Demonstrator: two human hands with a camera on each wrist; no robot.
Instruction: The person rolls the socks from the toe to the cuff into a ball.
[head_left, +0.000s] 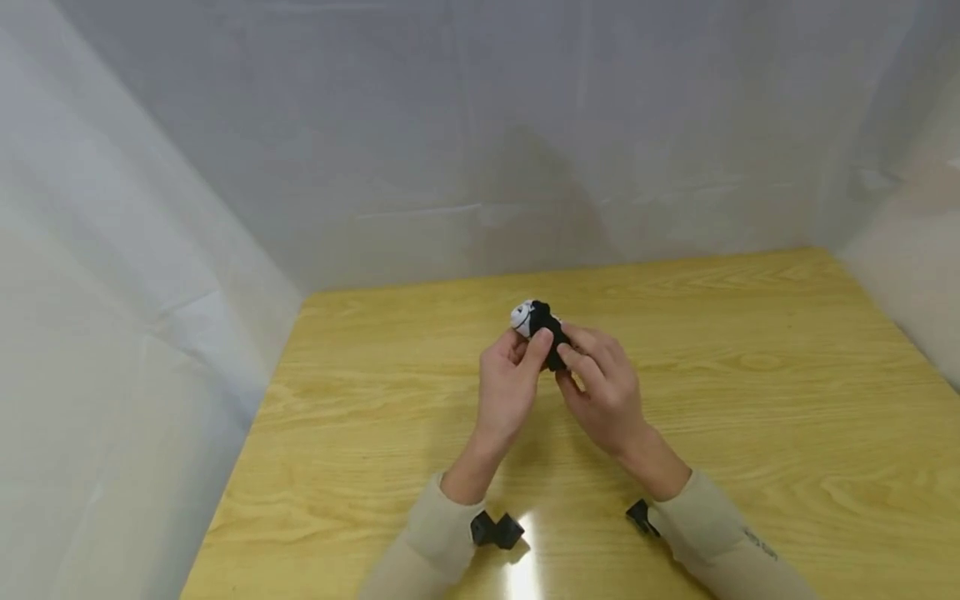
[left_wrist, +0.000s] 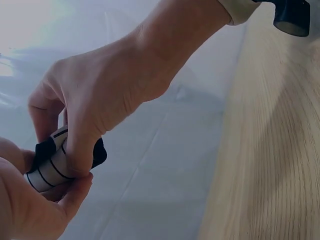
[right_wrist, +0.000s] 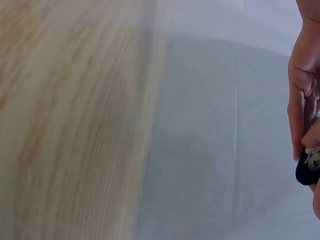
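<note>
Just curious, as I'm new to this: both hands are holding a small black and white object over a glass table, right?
Not quite: the table is light wood with visible grain, not glass, as the head view shows. The rest holds: the left hand and right hand both hold the small black and white object over it.

Recording booth: wooden table [head_left: 750, 400] enclosed by white sheeting [head_left: 187, 250].

Beige long sleeves [head_left: 435, 533] cover both forearms, black camera mounts [head_left: 495, 530] at the wrists.
</note>
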